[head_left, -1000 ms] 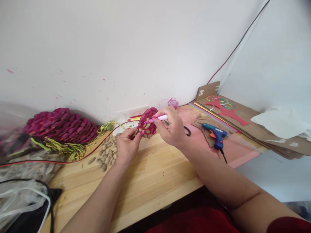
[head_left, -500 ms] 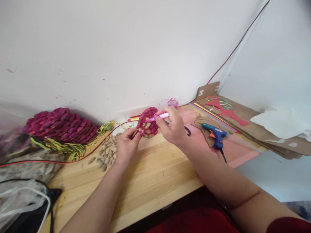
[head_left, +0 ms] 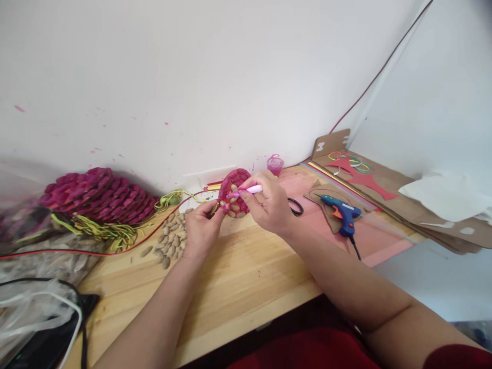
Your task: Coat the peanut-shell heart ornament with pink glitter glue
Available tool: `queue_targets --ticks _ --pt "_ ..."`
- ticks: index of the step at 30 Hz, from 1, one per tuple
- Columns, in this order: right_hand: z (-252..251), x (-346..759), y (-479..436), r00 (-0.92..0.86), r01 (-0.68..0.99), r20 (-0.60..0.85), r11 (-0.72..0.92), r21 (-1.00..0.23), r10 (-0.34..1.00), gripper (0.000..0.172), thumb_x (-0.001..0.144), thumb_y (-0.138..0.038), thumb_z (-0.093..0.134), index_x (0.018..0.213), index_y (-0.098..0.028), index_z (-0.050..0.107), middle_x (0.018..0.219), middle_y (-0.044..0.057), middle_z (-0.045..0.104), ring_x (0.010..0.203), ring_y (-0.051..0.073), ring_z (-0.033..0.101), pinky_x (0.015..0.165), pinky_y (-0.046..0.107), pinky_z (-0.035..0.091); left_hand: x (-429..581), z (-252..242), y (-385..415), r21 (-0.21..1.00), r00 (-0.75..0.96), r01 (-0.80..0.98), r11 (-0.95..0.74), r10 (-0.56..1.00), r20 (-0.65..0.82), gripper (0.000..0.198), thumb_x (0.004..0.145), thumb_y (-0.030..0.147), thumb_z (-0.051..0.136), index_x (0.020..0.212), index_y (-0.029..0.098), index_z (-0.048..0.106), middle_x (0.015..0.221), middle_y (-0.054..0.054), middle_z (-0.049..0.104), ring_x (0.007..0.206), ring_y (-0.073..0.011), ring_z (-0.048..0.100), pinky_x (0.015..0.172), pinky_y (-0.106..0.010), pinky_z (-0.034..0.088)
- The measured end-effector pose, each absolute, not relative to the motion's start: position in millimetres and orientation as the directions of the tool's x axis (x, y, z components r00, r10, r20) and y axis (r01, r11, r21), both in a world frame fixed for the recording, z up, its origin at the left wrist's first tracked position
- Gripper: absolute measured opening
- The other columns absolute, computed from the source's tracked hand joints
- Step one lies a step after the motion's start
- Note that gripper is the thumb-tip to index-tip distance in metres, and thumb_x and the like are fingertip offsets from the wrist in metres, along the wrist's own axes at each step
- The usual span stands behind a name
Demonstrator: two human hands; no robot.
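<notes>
We have our left hand [head_left: 202, 229] pinched narrow at the lower left edge of a round magenta disc [head_left: 236, 203], which we hold tilted up above the wooden surface [head_left: 246, 277], between our two hands. Our right hand [head_left: 271, 204] is closed around a slim pink-and-white tool [head_left: 253, 189], its tip pointing left at the disc's face; we cannot tell whether it presses there. Pale, shell-like pieces show on the disc among the magenta ones. Just left of our left hand we see a loose pile of peanuts [head_left: 171, 238], and farther left a leaning stack of similar magenta discs [head_left: 96, 197], with yellow-green strings [head_left: 107, 233] hanging below. A red-and-black cable [head_left: 77, 252] runs between the strings and the peanuts. Just beyond our right hand, near the wall, stands a clear cup [head_left: 275, 165] of pink liquid. To that hand's right we find a black loop handle [head_left: 296, 207], then a blue glue gun [head_left: 346, 212] on a cardboard piece, and farther right a red cutout [head_left: 367, 185] on brown cardboard [head_left: 426, 230].
</notes>
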State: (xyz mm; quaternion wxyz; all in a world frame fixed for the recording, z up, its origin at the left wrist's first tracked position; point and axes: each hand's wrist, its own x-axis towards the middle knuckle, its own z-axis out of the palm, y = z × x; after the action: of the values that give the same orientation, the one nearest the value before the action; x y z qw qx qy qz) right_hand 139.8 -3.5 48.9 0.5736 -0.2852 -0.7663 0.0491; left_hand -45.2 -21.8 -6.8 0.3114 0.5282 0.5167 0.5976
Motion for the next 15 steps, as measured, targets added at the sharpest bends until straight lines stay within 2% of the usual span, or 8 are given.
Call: queue_targets --ticks 7,15 --pt "49.0 138.1 -7.8 -0.266 0.437 0.835 0.832 -0.341 0.482 0.009 0.096 -0.028 0.063 0.09 -0.023 0.063 0.086 0.003 0.07 0.093 0.022 0.061 0.086 0.041 0.042 -45.7 -7.3 -22.4 0.88 -0.27 0.368 -0.301 0.871 0.41 0.03 0.078 0.037 0.076 0.098 0.017 0.083 0.09 -0.007 0.08 0.081 -0.022 0.069 0.077 -0.032 0.054" --pt "47.5 136.6 -9.0 -0.336 0.458 0.832 0.848 -0.265 0.442 0.006 0.096 -0.026 0.063 0.091 -0.022 0.063 0.088 0.003 0.071 0.094 0.022 0.06 0.086 0.04 0.039 -45.9 -5.6 -23.0 0.872 -0.265 0.39 -0.295 0.871 0.414 0.032 0.079 0.038 0.075 0.1 0.016 0.083 0.091 -0.008 0.079 0.081 -0.0228 0.068 0.078 -0.033 0.054"
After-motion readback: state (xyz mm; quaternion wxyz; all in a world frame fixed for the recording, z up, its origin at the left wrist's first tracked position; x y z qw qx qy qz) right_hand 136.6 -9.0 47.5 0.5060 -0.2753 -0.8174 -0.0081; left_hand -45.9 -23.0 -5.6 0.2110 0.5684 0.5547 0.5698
